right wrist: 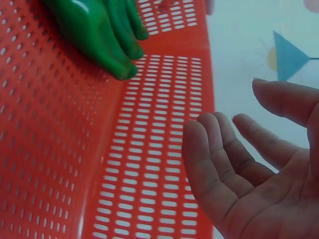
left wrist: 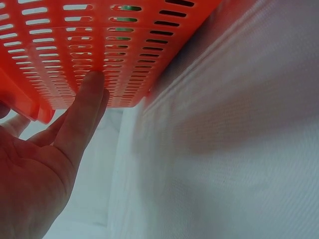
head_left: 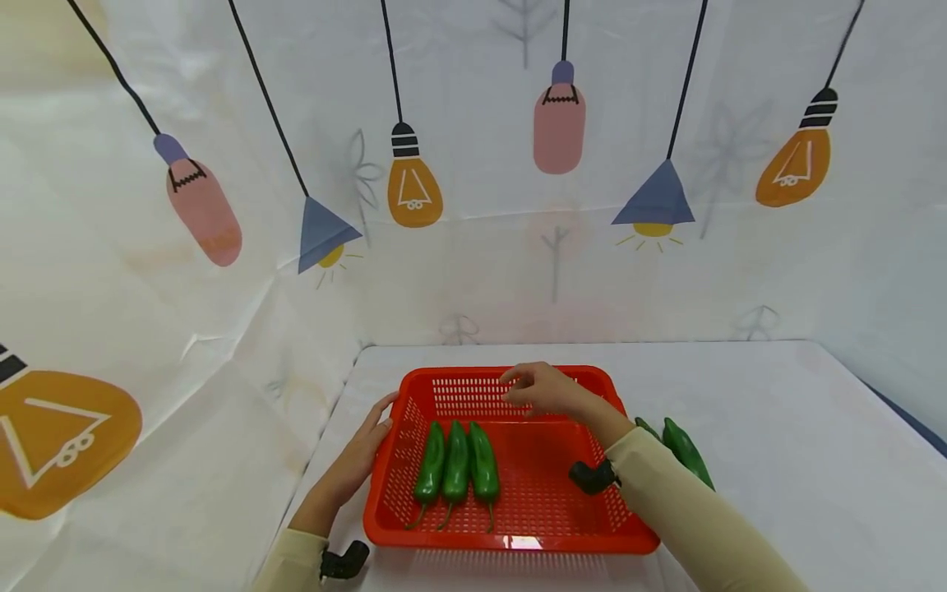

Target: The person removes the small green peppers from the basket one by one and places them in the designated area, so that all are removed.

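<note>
Three green chili peppers (head_left: 456, 469) lie side by side, stems toward the person, in the left half of a red plastic basket (head_left: 518, 543). At the basket's left side, my left hand (head_left: 360, 452) touches the rim. In the left wrist view, its extended fingers (left wrist: 82, 117) rest along the slotted outer wall. My right hand (head_left: 543, 388) hovers over the back of the basket, fingers loosely bent and nothing in them. The right wrist view shows that bare palm (right wrist: 269, 199) beside the slotted wall, with the pepper tips (right wrist: 119, 67) farther off.
More green peppers (head_left: 686, 450) lie on the white table right of the basket, partly covered by the right forearm. A white cloth wall (head_left: 488, 271) printed with hanging lamps stands behind the table and along its left side. Black wrist mounts (head_left: 592, 477) sit at both cuffs.
</note>
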A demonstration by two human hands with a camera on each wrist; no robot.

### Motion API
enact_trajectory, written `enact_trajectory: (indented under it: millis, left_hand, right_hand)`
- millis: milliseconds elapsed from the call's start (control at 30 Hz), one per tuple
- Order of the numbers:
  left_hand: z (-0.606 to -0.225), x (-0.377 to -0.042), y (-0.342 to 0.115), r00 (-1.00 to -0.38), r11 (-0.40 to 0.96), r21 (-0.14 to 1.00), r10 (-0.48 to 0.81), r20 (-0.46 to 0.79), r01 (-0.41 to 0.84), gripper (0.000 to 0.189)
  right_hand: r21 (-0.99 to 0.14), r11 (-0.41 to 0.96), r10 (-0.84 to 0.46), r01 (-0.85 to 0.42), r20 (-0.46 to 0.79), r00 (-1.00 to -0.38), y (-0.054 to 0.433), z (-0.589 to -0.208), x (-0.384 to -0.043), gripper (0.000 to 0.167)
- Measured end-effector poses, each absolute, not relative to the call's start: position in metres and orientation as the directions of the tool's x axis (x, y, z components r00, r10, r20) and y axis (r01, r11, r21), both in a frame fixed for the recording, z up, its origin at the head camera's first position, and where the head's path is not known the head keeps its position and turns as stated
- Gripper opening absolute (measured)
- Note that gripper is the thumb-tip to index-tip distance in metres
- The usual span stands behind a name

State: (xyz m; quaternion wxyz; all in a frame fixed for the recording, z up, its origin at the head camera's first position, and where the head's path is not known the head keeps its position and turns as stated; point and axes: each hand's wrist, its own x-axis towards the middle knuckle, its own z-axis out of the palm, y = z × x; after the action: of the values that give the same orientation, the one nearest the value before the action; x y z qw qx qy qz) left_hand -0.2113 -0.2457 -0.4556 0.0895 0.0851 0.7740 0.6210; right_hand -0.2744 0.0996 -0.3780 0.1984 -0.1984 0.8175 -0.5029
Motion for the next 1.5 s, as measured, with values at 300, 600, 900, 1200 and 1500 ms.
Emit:
enact_trajectory:
  millis: [300, 600, 900, 1200, 1500]
  left_hand:
    - [-0.458, -0.211, -0.245, -0.971, 0.223, 0.975, 0.237, -0.042, 0.013, 0.047]
    - [-0.456, -0.210, -0.247, -0.972, 0.229, 0.973, 0.232, -0.035, 0.020, 0.047]
    - [-0.453, -0.210, -0.246, -0.970, 0.223, 0.974, 0.241, -0.024, 0.031, 0.048]
    - [-0.452, -0.211, -0.247, -0.963, 0.213, 0.976, 0.267, -0.024, 0.034, 0.049]
    - [-0.454, -0.210, -0.248, -0.963, 0.211, 0.977, 0.268, -0.017, 0.042, 0.048]
  right_hand:
    - [-0.874, 0.473, -0.508, -0.114, -0.165, -0.845, 0.089, -0.391, -0.275, 0.039]
    - [-0.833, 0.540, -0.517, -0.118, -0.218, -0.827, 0.077, -0.398, -0.276, 0.037]
    - [-0.794, 0.595, -0.515, -0.125, -0.257, -0.818, 0.065, -0.406, -0.278, 0.036]
    - [-0.763, 0.634, -0.508, -0.126, -0.289, -0.811, 0.059, -0.414, -0.275, 0.039]
    - [-0.769, 0.632, -0.522, -0.099, -0.328, -0.787, 0.053, -0.420, -0.272, 0.044]
